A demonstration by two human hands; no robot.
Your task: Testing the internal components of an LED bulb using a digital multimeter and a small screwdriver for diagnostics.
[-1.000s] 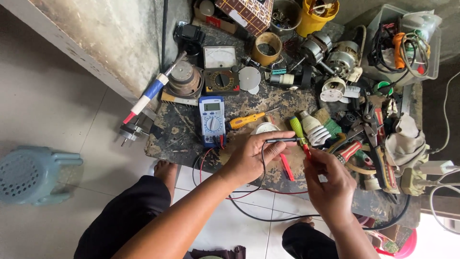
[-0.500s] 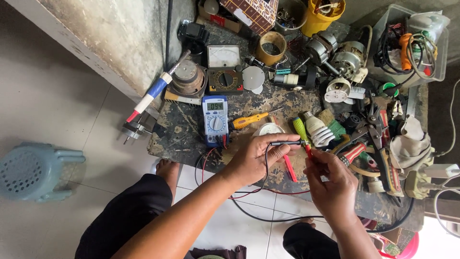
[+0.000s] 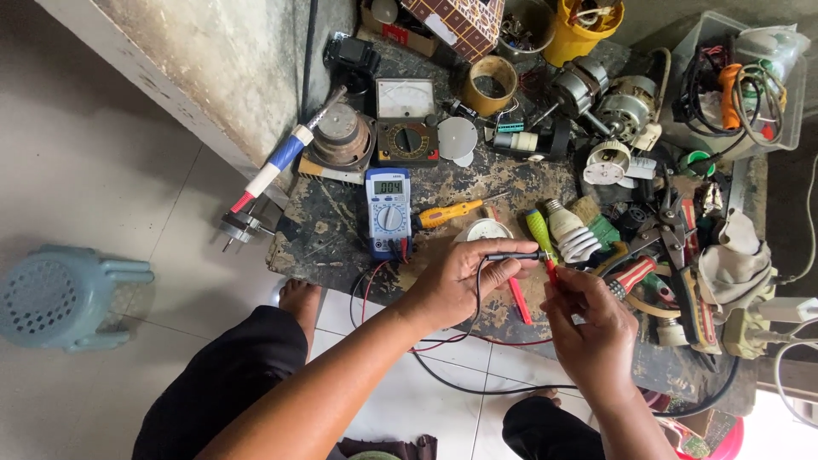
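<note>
Both hands have settled since a second ago: the left hand (image 3: 456, 285) and the black probe (image 3: 511, 255) sit almost where they were, while the right hand (image 3: 592, 328) has crept up a touch, so the probe tips now meet just below the green screwdriver handle (image 3: 539, 232). That looks like a steady contact, a reading being taken. The left grip is pressed together, pinching the slim black probe between thumb and fingertips; the right grip is closed around the red probe (image 3: 552, 273), though its far end is hidden by the fingers. Black and red leads loop off the edge of the counter (image 3: 324, 230) back to the blue digital meter (image 3: 388, 213), its small screen lit. The counter top is dark, scuffed and blotchy. Close by lie a white spiral bulb (image 3: 573, 234), a yellow-handled screwdriver (image 3: 447, 213) and an older dial meter (image 3: 407, 132) with a glossy face, among ribbed metal motor parts.
</note>
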